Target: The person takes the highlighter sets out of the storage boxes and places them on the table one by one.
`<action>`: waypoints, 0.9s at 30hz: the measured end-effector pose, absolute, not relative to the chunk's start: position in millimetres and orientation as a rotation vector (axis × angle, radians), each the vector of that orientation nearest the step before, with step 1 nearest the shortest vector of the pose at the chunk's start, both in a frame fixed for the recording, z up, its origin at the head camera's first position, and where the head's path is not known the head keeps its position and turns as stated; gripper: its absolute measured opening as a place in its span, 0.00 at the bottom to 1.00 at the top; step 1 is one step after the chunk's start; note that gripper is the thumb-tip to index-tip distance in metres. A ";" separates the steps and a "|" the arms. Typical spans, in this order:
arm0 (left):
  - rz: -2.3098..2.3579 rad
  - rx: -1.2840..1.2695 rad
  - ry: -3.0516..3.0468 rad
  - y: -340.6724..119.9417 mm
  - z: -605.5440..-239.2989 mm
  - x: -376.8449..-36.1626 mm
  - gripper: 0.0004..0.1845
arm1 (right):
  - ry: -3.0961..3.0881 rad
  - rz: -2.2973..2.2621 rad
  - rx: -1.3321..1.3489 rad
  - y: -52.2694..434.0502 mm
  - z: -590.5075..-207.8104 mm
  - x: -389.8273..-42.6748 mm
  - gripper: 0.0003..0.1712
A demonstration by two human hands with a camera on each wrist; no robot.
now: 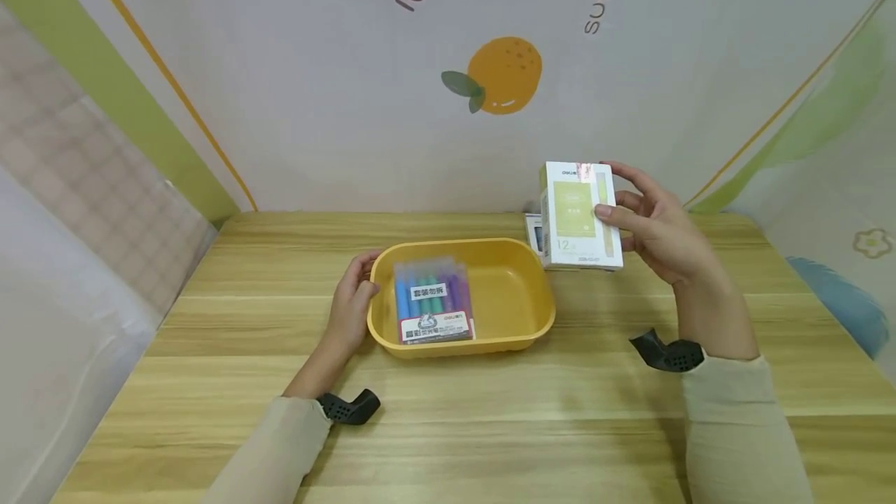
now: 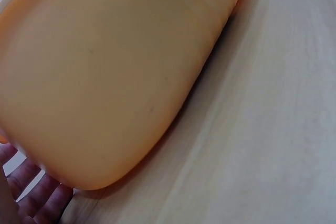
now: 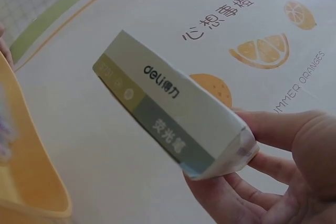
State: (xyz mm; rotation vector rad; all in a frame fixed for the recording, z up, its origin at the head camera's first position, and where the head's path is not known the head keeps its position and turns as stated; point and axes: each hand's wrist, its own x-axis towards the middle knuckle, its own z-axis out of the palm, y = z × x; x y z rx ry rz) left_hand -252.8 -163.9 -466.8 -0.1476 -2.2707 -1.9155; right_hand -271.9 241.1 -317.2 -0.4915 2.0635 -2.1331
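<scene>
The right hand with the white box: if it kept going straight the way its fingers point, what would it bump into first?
The right hand points left, holding the white box above the table. That way looks free; depth is unclear, but lower lies only the yellow tray, steadied by the left hand.

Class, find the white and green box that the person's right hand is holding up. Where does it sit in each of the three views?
Head: white and green box, right of centre, above the table.
Left wrist: not in view.
Right wrist: box at centre, held from the right.
Shared landmark: the yellow tray.
</scene>
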 end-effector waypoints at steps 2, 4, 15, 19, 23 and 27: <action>-1.916 -0.145 -2.274 -163.6 -467.4 -252.9 0.28 | 2.096 -2.131 -0.463 242.7 -315.9 -272.0 0.39; -1.917 -0.143 -2.272 -163.4 -467.5 -253.1 0.28 | 2.116 -2.137 -0.445 244.8 -315.6 -272.6 0.39; -1.917 -0.140 -2.251 -161.9 -465.7 -252.8 0.28 | 2.109 -2.243 -0.372 260.9 -314.6 -276.7 0.40; -1.939 -0.133 -2.249 -161.8 -465.6 -252.9 0.28 | 2.122 -2.258 -0.333 264.7 -315.3 -277.4 0.41; -1.940 -0.126 -2.255 -161.9 -465.7 -252.9 0.28 | 2.156 -2.257 -0.278 268.1 -316.7 -278.9 0.43; -1.942 -0.120 -2.257 -161.7 -465.3 -253.0 0.28 | 2.175 -2.264 -0.233 272.4 -318.0 -280.9 0.44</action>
